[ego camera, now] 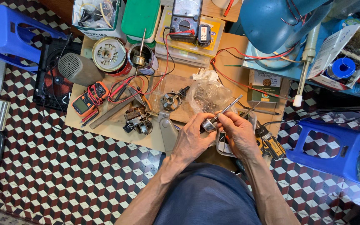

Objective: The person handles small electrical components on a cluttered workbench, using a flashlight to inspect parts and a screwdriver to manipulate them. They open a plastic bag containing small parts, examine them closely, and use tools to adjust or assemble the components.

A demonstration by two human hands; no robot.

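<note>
i see my left hand (193, 135) pinching a small silvery metal part (208, 124) at the near edge of the wooden board (109, 129), while my right hand (239, 134), fingers clenched, grips a thin metal rod (229, 106) whose near end meets that part. just beyond the part on the board lie a clear plastic bag (209, 95), a small motor piece (171, 100) and an orange multimeter (89, 100). farther back stand a coil spool (108, 53), an open can (141, 58) and an analogue meter (186, 16), with a blue stool (334, 146) off the board's right side.
</note>
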